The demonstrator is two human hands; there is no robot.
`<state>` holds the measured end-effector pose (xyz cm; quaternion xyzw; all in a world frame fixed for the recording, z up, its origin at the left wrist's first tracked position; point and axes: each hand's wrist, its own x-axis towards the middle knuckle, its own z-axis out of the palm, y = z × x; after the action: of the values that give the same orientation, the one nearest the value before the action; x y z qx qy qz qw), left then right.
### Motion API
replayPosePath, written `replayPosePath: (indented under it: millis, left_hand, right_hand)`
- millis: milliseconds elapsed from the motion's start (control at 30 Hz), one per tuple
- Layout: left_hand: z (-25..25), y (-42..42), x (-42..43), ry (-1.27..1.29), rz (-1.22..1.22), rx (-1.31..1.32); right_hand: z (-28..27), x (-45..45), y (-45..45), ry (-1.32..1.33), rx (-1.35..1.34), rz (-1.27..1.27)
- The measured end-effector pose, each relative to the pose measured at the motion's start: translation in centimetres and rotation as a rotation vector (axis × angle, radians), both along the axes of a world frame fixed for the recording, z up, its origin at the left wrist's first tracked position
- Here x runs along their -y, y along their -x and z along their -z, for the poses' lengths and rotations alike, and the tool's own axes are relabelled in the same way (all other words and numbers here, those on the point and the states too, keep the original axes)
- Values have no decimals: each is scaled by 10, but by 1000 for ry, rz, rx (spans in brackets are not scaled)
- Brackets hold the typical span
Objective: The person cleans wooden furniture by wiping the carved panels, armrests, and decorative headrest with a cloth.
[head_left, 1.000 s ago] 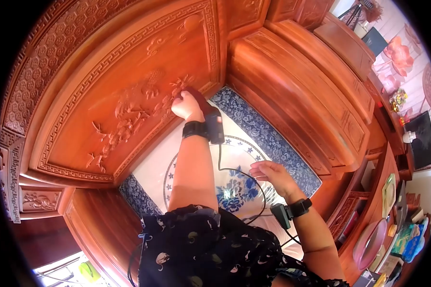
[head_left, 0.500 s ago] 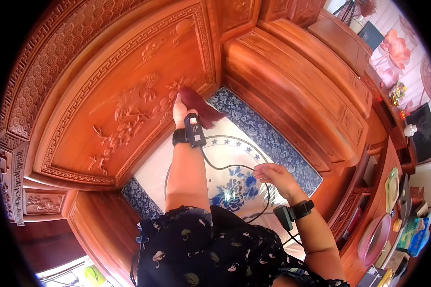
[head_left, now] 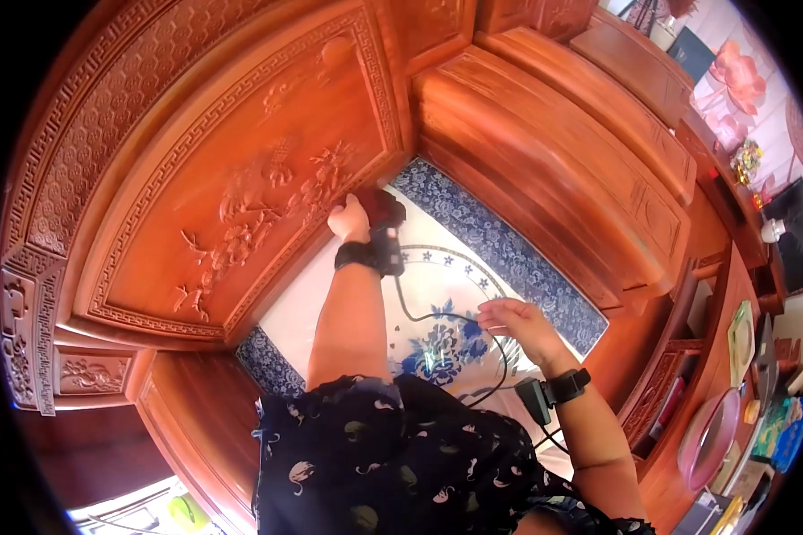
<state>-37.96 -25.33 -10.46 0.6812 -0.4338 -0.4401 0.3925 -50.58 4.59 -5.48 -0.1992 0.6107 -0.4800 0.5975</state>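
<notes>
My left hand [head_left: 350, 217] is closed on a dark red cloth [head_left: 385, 210], low against the carved wooden panel [head_left: 241, 183]. The cloth is bunched and blurred, and part of it is hidden behind the hand and the black device on my wrist [head_left: 387, 251]. Over the blue-and-white flowered mat [head_left: 437, 254], my right hand [head_left: 515, 323] hangs with its fingers stretched out and loosely bent, holding nothing. A black cable [head_left: 419, 316] runs from the left wrist device past the right fingertips. Another device [head_left: 534, 401] sits on my right wrist.
Carved wooden side panels [head_left: 535, 160] enclose the mat at the far right. On the right, a wooden surface holds a pink oval-rimmed item [head_left: 707, 437], a green-edged dish [head_left: 740, 343] and colourful packets [head_left: 781, 428]. A dark screen [head_left: 787, 250] stands farther back.
My left hand has moved down the panel, and the cloth, spread out before, now looks bunched. My right hand has barely moved. The view has shifted slightly.
</notes>
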Motion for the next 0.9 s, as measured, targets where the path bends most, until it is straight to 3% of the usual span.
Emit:
replayPosePath:
  millis: [67, 100, 167, 333, 400, 467, 533, 567, 633, 767, 900]
  left_hand:
    - [28, -11, -4, -88, -45, -204]
    - [34, -18, -7, -95, -44, -187]
    - [43, -34, -8, -115, -157, -588]
    - [21, -73, -7, -41, -38, -672]
    - [21, -82, -7, 52, -71, -422]
    - [35, -87, -7, 395, -196, -454]
    - [15, -91, -20, 367, -205, -180]
    - [20, -96, -20, 365, -206, -179]
    - [29, -101, -17, 830, -47, 485]
    - [6, -83, -12, 927, 200, 519]
    - [18, -85, -4, 791, 346, 730]
  right_hand:
    - [4, -9, 4, 10, 11, 30]
    - [8, -12, 6, -1, 12, 52]
    - [9, -17, 9, -12, 0, 69]
    - [9, -20, 8, -32, 23, 99]
    - [13, -19, 6, -38, 28, 98]
    - [17, -18, 5, -39, 29, 95]
    - [18, -19, 3, -49, 28, 89]
    - [19, -19, 3, -63, 27, 88]
    - [24, -19, 4, -75, 21, 89]
    - [28, -19, 5, -75, 19, 78]
    - [25, -13, -1, -106, 26, 96]
